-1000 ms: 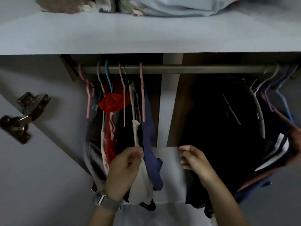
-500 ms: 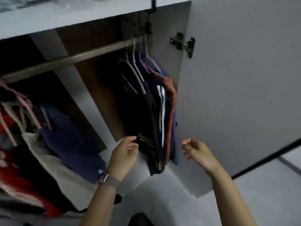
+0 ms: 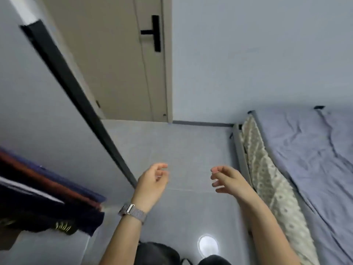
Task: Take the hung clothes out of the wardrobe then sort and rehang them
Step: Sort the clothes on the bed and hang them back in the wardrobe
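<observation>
Dark hung clothes point(image 3: 47, 203), navy, rust and black with a white stripe, show at the lower left edge inside the wardrobe. The open wardrobe door point(image 3: 38, 104) stands left of centre. My left hand point(image 3: 152, 180), with a metal watch band on the wrist, hovers over the floor, fingers loosely curled and holding nothing. My right hand point(image 3: 227, 178) hovers beside it, also loosely curled and holding nothing. Both hands are clear of the clothes. The hanging rail is out of view.
A bed with a bluish-purple sheet point(image 3: 305, 159) and a patterned mattress edge point(image 3: 271, 184) lies on the right. A beige room door point(image 3: 122, 64) with a black handle point(image 3: 155, 33) stands at the back. Grey tiled floor point(image 3: 187, 146) stretches between wardrobe and bed.
My view has swung right, from the wardrobe's inside to the floor and bed. My left hand has come off the clothes it was touching; both hands now hover over the floor.
</observation>
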Demonstrator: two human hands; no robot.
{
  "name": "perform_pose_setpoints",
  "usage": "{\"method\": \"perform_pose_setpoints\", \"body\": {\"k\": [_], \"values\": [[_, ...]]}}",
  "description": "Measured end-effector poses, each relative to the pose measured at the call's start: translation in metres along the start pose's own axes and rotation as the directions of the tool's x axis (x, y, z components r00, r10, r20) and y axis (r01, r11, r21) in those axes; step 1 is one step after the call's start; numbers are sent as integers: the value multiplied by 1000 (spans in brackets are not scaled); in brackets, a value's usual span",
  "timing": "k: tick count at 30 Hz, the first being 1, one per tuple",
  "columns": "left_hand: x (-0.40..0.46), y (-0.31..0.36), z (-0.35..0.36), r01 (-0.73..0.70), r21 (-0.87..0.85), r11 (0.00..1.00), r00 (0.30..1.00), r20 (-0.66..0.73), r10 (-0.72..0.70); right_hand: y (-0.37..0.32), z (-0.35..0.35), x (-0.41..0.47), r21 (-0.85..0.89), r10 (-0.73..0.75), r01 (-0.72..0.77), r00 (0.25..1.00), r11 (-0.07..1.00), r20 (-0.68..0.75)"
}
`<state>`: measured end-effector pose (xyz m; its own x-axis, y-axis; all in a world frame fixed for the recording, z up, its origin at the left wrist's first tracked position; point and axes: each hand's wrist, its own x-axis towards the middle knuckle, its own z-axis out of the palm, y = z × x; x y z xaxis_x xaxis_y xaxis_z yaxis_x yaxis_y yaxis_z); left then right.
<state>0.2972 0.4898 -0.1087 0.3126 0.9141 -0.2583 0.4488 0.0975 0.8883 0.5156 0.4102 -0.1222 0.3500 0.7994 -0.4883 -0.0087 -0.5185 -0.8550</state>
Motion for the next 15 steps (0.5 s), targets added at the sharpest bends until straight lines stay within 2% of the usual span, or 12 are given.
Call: {"method": "perform_pose_setpoints", "body": {"k": [3,7,12,15], "values": [[14,32,74,-64,50,997,975,217,52,38,-77,-16,173,64,-23,969,985,-238],[29,65,170,-165,108,980,877,470,96,89,-152,-56,419,227,6,833,908,-505],[28,101,293,-277,138,951,690,717,97,141,-226,-119,590,435,56,620,805,-653],[20,123,370,-321,112,940,561,823,93,166,-263,-151,641,516,139,478,754,-711]]}}
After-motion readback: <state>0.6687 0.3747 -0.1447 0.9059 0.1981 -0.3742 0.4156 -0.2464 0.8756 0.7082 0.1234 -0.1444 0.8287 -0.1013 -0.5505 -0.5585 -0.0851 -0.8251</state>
